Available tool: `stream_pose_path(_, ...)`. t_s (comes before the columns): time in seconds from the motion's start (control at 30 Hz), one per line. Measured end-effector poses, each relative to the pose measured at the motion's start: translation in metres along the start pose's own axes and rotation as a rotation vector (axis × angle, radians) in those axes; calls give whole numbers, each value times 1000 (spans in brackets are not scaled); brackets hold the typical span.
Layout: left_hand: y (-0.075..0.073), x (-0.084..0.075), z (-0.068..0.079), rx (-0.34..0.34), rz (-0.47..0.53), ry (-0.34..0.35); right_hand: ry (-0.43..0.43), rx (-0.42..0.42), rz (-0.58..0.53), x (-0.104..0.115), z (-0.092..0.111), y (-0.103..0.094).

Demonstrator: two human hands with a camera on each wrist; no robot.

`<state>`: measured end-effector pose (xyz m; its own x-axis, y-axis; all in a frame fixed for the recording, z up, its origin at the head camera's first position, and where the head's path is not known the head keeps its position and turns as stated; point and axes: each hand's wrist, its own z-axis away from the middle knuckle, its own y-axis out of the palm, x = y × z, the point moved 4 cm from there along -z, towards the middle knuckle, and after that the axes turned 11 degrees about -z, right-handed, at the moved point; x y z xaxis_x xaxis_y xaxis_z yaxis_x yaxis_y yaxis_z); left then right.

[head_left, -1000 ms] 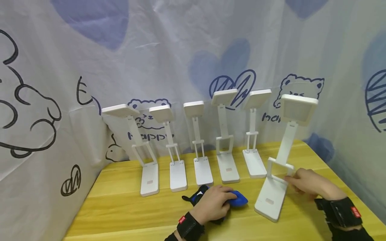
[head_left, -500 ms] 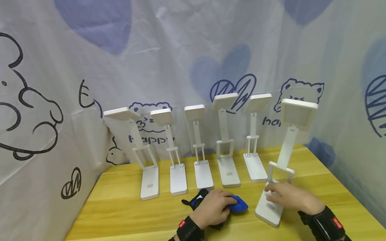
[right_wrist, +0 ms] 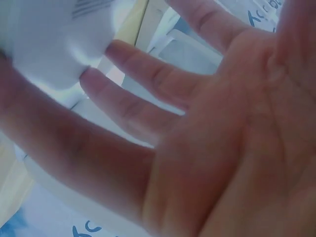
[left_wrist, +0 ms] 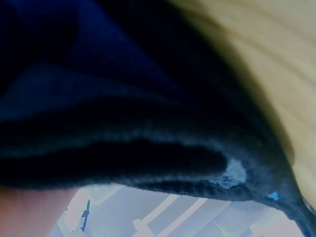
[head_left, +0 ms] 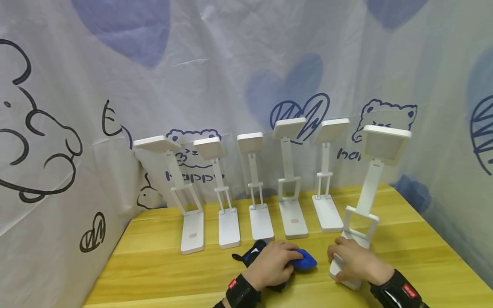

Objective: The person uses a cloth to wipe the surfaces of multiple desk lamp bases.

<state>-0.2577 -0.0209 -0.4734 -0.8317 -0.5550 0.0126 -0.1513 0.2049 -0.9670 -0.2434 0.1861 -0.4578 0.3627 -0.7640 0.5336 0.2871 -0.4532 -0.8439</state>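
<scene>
My right hand [head_left: 357, 261] grips the base of the rightmost white desk lamp [head_left: 369, 186], its fingers over the left edge and thumb low on the near part. The lamp stands with its stem raised and head folded forward. In the right wrist view, two fingertips touch the white base [right_wrist: 54, 39]. My left hand [head_left: 274, 265] holds a blue and black cloth [head_left: 306, 261] against the table, fingers curled over the blue part. A black loop sticks out at its left. Dark blue fabric [left_wrist: 113, 44] with a fuzzy black edge fills much of the left wrist view.
Several similar white lamps stand in a row behind, from the far left one [head_left: 192, 233] to one just left of the gripped lamp [head_left: 327, 214]. The yellow wood-grain table [head_left: 154, 273] meets a printed white curtain [head_left: 215, 85] at the back and sides.
My right hand has left the lamp's hinge frame, moved left and toward me, and taken hold of the base. The left hand stays on the cloth. The view has shifted slightly.
</scene>
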Motion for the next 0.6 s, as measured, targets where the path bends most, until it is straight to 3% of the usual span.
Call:
stream_pose_path(0.23, 0, -1, 0, -6, 9, -2, 95, 6, 35, 0, 2, -2)
stream_pose_path(0.6, -1, -2, 5, 11, -7, -10, 105, 37, 40, -18, 1, -12)
